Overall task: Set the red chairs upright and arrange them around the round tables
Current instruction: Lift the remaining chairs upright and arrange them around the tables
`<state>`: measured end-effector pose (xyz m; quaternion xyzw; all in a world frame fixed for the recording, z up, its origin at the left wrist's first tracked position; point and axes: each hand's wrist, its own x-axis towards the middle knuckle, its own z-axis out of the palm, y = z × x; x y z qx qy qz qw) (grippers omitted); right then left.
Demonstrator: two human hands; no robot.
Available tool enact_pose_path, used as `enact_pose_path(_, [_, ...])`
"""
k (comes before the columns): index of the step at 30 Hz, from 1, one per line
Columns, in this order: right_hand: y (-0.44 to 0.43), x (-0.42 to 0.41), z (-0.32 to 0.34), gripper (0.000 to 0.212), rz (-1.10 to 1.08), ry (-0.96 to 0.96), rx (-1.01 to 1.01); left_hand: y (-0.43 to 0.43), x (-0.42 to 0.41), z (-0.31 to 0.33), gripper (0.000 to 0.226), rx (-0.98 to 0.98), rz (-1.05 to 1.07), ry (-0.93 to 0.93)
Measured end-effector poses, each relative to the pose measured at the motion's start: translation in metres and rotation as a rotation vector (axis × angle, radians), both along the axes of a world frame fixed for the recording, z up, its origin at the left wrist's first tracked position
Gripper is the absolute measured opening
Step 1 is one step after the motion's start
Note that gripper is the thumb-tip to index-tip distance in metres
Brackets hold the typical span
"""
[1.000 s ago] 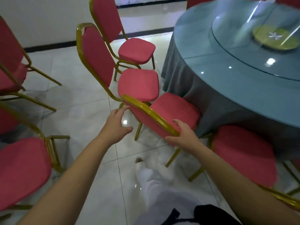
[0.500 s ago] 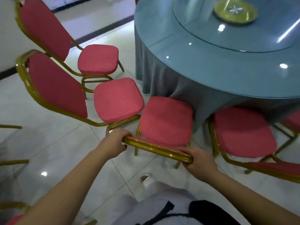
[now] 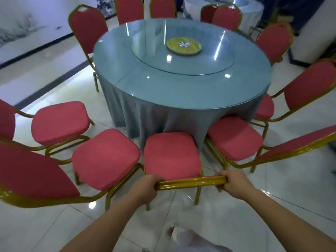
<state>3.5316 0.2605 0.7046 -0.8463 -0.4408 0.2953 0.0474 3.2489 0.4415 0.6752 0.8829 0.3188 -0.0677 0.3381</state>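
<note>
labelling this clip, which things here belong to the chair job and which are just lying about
In the job: held chair, left hand and right hand, both gripping its top rail, chair on its left, chair on its right, round table.
Just there: yellow disc, wall painting.

Around the round table (image 3: pixel 181 91) stand chairs (image 3: pixel 171 153), another table (image 3: pixel 252 13) behind.

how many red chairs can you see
11 red chairs: the held chair, two on its left, two on its right, six round the table's far side. More may be hidden.
</note>
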Motion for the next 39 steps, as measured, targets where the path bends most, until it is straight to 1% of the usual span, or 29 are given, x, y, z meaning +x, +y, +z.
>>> enact_pose_path(3, [0.000,-0.019,-0.001,0.018,-0.072,-0.025,0.001,0.019,-0.003,0.002,0.039,-0.004,0.037,-0.018])
enact_pose_path(7, [0.019,-0.026,0.002,0.013,-0.115,0.027,-0.017,0.050,0.004,0.006,0.032,-0.006,0.053,0.049])
enact_pose_path(10, [0.042,-0.034,0.001,0.009,-0.150,0.030,0.028,0.079,0.006,0.006,0.031,0.079,0.062,0.112])
enact_pose_path(13, [0.060,-0.046,-0.006,0.009,-0.167,0.041,0.047,0.100,0.004,0.004,0.029,0.136,0.120,0.147])
enact_pose_path(16, [0.070,-0.045,-0.010,0.012,-0.154,0.063,0.020,0.111,0.004,0.000,0.033,0.140,0.156,0.172])
enact_pose_path(19, [0.075,-0.039,-0.009,0.015,-0.119,0.048,0.027,0.117,0.009,-0.002,0.032,0.122,0.178,0.190])
enact_pose_path(23, [0.081,-0.031,-0.003,0.021,-0.111,0.053,0.035,0.119,0.020,-0.005,0.037,0.116,0.217,0.157])
enact_pose_path(26, [0.080,-0.027,-0.005,0.023,-0.093,0.037,0.051,0.118,0.023,-0.008,0.036,0.115,0.235,0.168])
enact_pose_path(29, [0.079,-0.027,-0.006,0.020,-0.065,0.038,0.064,0.114,0.021,-0.013,0.037,0.123,0.294,0.126])
enact_pose_path(31, [0.078,-0.025,-0.004,0.015,-0.048,0.076,0.056,0.107,0.021,-0.015,0.046,0.101,0.351,0.124])
enact_pose_path(32, [0.078,-0.023,-0.002,0.011,-0.041,0.114,0.047,0.104,0.022,-0.016,0.057,0.078,0.387,0.131])
enact_pose_path(33, [0.077,-0.020,0.001,0.014,-0.033,0.165,0.035,0.099,0.022,-0.016,0.069,0.041,0.427,0.134])
enact_pose_path(35, [0.074,-0.016,0.011,0.033,-0.009,0.288,0.029,0.088,0.017,-0.009,0.084,-0.044,0.491,0.103])
enact_pose_path(37, [0.076,-0.017,0.021,0.045,0.007,0.356,0.118,0.072,0.005,0.001,0.087,-0.119,0.528,0.039])
enact_pose_path(39, [0.084,-0.025,0.030,0.040,0.015,0.402,0.252,0.055,-0.011,0.013,0.087,-0.207,0.579,-0.033])
